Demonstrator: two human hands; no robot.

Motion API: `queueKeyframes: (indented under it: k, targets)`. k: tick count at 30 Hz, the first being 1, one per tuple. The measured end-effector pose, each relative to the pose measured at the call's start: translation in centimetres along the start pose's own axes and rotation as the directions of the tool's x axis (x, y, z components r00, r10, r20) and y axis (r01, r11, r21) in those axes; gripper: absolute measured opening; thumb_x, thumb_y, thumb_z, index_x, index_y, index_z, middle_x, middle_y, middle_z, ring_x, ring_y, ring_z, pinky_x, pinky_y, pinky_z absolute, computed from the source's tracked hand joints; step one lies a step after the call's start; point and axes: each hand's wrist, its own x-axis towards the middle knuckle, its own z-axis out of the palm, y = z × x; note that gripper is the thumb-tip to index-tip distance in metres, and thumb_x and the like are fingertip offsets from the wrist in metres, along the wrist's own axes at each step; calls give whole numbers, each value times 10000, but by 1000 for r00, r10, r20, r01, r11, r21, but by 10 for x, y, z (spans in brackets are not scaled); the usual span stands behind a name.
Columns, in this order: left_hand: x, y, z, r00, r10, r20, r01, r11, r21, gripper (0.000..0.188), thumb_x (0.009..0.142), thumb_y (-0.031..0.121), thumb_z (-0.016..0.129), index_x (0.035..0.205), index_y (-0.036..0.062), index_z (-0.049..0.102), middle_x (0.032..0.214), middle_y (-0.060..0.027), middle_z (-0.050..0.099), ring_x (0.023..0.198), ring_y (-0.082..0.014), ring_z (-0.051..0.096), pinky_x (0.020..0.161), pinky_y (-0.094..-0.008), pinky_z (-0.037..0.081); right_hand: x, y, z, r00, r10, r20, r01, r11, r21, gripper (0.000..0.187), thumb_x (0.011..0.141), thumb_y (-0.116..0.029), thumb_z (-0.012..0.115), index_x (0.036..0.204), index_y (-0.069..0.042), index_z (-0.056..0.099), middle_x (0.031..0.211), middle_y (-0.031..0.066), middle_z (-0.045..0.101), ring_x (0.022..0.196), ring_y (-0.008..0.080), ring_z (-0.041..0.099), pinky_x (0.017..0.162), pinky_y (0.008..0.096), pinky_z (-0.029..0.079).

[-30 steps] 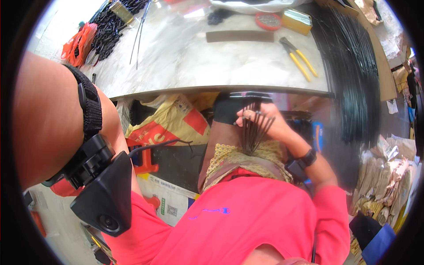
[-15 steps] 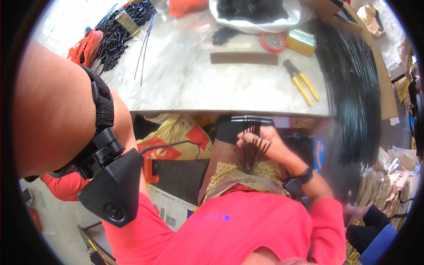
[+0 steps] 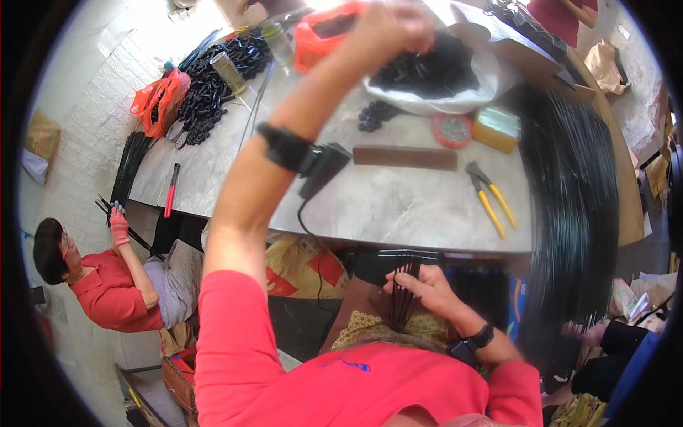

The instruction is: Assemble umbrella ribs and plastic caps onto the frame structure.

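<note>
My left hand [image 3: 400,30] is stretched far over the table, above the near side of a white bag [image 3: 486,98] filled with small black parts [image 3: 427,71]. Its fingers are smeared by motion, so whether they hold anything does not show. Down at my lap, my right hand [image 3: 421,286] grips a bundle of several thin black rods [image 3: 403,302]. The rods stand fanned, their lower ends over the patterned yellow cloth on my lap. Pale, bright tips show at their far ends by the table edge.
On the grey table [image 3: 398,206] lie a brown bar [image 3: 405,157], yellow-handled pliers [image 3: 491,199], a red dish of small metal pieces [image 3: 452,130] and a yellow box [image 3: 496,129]. Long black rods [image 3: 573,192] cover the right side. A co-worker [image 3: 117,285] sits at left; red-handled pliers [image 3: 171,191] lie nearby.
My left arm has swung from the near left out across the table to the bags. My right hand still grips the rods at my lap. The view has shifted, showing the co-worker more fully.
</note>
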Motion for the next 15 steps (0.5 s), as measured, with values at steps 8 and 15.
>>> queueKeyframes:
  k: [8,15]
  targets:
    - [-16,-118,-8,938,-318,-135,344,821,455,136,772,78,691,864,-11,734,736,-75,702,647,-118,653,610,-260,530,4,-7,-2,999,49,8,-49,999,7,295,1014,-232,574,1118,23,679,950,70,731,891,106,663,802,252,528]
    - [-27,-149,-46,888,-379,-259,455,657,601,133,721,99,705,816,18,750,714,-94,718,654,-144,692,619,-300,548,4,-5,-3,997,72,-13,-72,997,33,267,990,-180,598,1095,58,660,971,133,724,919,191,690,847,322,545]
